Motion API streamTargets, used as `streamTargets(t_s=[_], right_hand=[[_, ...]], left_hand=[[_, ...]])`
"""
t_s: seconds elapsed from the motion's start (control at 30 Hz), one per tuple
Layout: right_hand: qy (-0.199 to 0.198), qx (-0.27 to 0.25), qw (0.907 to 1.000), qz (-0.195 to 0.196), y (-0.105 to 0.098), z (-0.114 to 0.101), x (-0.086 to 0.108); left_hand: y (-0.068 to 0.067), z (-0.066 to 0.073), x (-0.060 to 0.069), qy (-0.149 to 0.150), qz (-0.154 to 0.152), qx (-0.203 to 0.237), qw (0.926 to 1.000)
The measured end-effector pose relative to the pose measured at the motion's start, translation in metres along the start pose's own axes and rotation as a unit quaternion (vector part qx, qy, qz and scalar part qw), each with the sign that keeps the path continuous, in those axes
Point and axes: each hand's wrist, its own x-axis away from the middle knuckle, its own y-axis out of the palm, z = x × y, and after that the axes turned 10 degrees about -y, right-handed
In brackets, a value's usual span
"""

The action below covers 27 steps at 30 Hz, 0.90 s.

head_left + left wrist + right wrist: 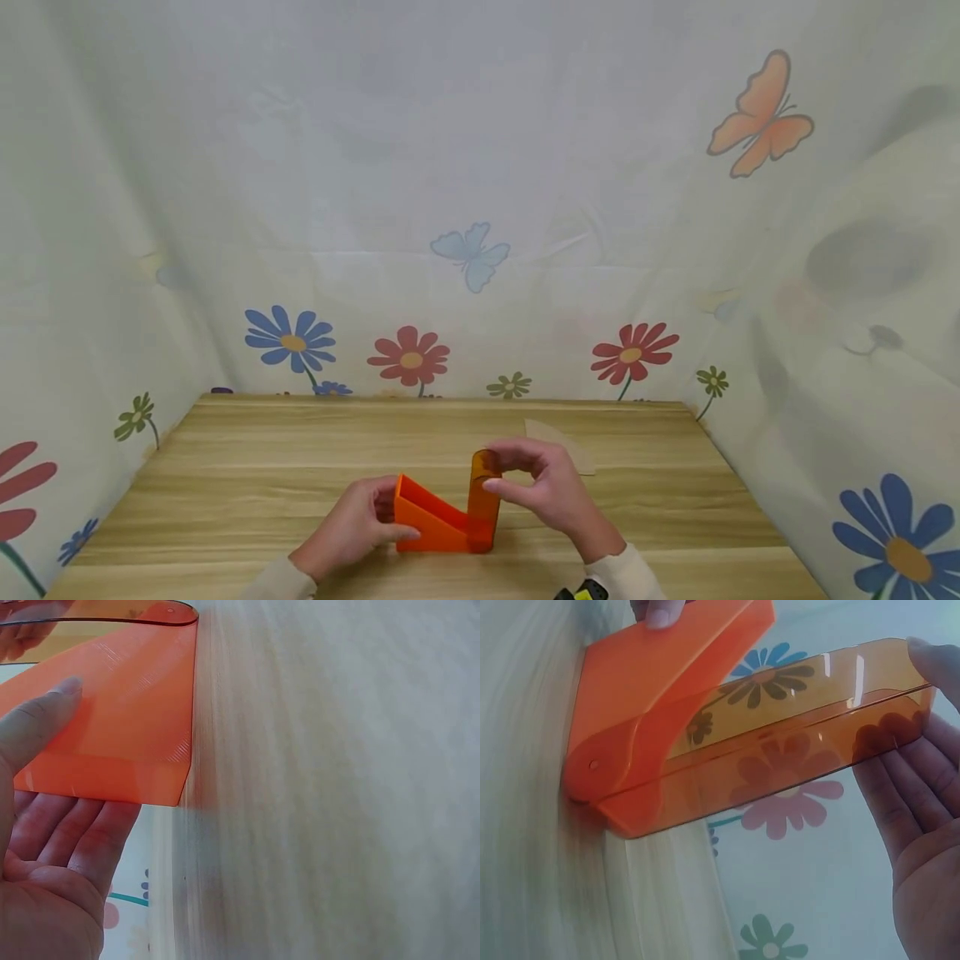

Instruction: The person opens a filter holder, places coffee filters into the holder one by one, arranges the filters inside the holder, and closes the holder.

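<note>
An orange wedge-shaped holder [431, 525] stands on the table, its open side slanting down to the right. My left hand [356, 523] grips its tall left end, thumb on the near face and fingers behind, as the left wrist view shows on the orange wall [120, 712]. A see-through amber cover [482, 500] rises upright from the holder's right end, joined there at a round pivot [594, 765]. The upper end of the amber cover [780, 720] is held between thumb and fingers of my right hand [551, 487]; those fingers show through it in the right wrist view.
Behind my right hand a tan fan-shaped flat piece [573, 446] lies on the wooden table [300, 450]. A pale curtain [360, 167] with flowers and butterflies surrounds the table at the back and sides. A small dark purple thing [222, 390] is at the back left corner.
</note>
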Motion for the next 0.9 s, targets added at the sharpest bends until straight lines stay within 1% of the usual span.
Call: streamTargets(t_s=[0.23,0.5,0.77,0.83,0.9], right_hand=[[-0.005,-0.005,0.9999,0.015,-0.008,0.007,0.008],[-0.036,-0.011,0.9992,0.014,-0.021,0.014,0.020],[-0.016,0.000,0.9995,0.026,-0.031,0.014,0.030],[-0.020,0.005,0.9995,0.025,-0.033,0.013,0.031],[-0.014,0.007,0.9995,0.027,-0.034,0.013,0.033]], left_hand=[[0.000,0.000,0.001,0.005,0.001,-0.001,1.0000],[0.001,-0.001,0.000,0.002,0.001,-0.004,1.0000],[0.000,-0.004,-0.001,-0.002,0.005,-0.011,0.9999],[0.000,-0.004,-0.001,-0.003,0.005,-0.012,0.9999],[0.000,-0.003,-0.001,-0.001,0.005,-0.011,0.9999]])
